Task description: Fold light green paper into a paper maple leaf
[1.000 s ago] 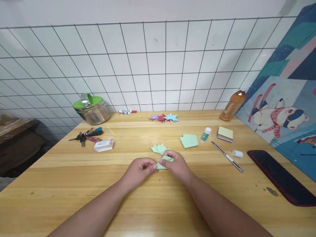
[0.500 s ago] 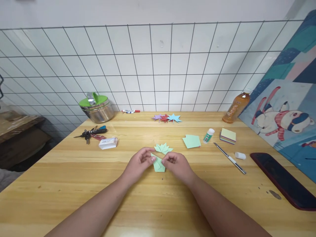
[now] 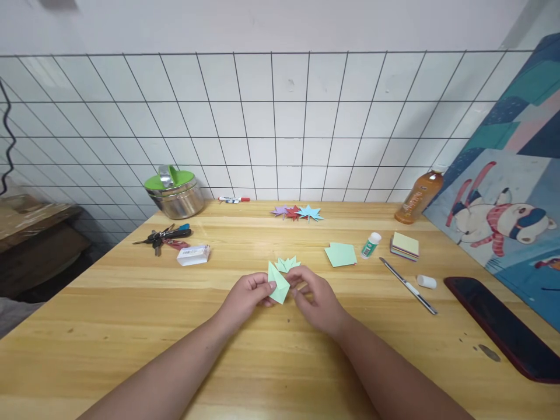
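A piece of light green folded paper point(image 3: 278, 283) is pinched between the thumb and fingers of my left hand point(image 3: 252, 293), tilted with a point upward. Close to its right edge, my right hand point(image 3: 314, 296) has its fingers curved and apart; whether a fingertip touches the paper I cannot tell. Just behind the two hands lies a green pointed paper piece point(image 3: 287, 264) like a leaf fan, partly covered by the held paper. Further right, loose green paper sheets point(image 3: 341, 255) rest on the table.
A glue stick point(image 3: 371, 245), its white cap point(image 3: 426, 282), a utility knife point(image 3: 408, 285), a sticky-note stack point(image 3: 404, 245) and a phone point(image 3: 503, 326) lie right. Purple, red and blue paper leaves point(image 3: 309, 213) sit at the back. Keys point(image 3: 161, 237), an eraser-like white box point(image 3: 193, 255) and a steel pot point(image 3: 177, 198) stand left.
The held green paper has been turned and lifted, now showing a pointed shape. My right fingers have let go of its edge and spread apart. The view has tipped slightly upward.
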`<state>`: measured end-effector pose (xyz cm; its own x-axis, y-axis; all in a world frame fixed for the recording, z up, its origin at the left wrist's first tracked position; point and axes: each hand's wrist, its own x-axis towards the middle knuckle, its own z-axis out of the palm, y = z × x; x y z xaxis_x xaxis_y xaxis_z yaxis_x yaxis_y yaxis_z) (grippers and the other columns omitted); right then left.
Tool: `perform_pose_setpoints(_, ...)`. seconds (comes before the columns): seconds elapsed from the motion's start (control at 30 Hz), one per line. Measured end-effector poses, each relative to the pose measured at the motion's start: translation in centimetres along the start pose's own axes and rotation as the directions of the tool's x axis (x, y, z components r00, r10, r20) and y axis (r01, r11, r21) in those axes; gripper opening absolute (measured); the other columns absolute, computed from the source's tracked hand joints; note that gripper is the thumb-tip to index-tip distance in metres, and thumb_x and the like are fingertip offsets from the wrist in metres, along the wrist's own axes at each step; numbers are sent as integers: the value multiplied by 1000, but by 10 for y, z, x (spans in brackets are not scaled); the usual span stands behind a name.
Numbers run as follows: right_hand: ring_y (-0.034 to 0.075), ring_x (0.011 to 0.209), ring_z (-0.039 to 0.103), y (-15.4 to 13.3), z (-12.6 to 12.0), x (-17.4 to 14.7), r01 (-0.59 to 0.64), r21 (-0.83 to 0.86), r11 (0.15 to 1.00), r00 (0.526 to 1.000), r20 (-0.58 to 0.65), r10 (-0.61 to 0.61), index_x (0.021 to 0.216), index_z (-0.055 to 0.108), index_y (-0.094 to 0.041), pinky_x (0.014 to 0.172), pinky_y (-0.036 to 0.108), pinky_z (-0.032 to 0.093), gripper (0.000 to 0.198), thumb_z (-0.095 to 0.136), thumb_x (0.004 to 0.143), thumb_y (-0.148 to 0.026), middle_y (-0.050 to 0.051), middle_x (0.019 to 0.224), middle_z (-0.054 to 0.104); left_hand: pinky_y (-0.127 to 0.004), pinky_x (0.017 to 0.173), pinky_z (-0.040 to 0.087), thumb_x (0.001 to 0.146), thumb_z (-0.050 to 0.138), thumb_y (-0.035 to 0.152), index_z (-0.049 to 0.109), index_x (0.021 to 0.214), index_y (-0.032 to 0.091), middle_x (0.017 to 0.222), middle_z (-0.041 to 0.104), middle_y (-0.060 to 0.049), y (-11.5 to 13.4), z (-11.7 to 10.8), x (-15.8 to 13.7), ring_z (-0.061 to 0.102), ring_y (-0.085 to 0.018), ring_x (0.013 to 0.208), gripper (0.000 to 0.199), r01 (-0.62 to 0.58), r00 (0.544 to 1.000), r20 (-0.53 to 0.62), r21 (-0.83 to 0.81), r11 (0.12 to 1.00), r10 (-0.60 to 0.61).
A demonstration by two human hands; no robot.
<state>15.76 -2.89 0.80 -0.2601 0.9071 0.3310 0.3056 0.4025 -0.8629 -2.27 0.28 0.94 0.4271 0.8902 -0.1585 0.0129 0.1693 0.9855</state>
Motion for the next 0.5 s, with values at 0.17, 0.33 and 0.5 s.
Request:
perform_pose_setpoints(0.17,20,93,53,4,-2,0,242,-264,934,970,70,-232,102,56,-23,82,35,41,41,46,69,-2,4,98,62,-24,60,45,70,65,40,65,77,12,69,65,-5,0,-1,-1,58,-14,60,29,36,998,46,-61,998,-33)
perform_pose_setpoints(0.33,18,91,54,6,-4,3,259,-332,907,965,47,-258,98,58,-23,83,34,40,35,49,71,-3,4,95,63,-24,64,46,71,66,37,66,80,12,74,67,-7,-3,-2,-1,60,-14,64,27,78,992,110,-144,986,-63)
perform_pose_setpoints(0.5,16,91,55,7,-4,2,272,-308,912,962,54,-269,97,61,-25,81,30,42,33,49,74,-5,4,98,62,-20,59,44,71,67,33,66,77,11,66,66,-5,-6,-4,1,58,-10,58,23,104,989,115,-137,985,-89)
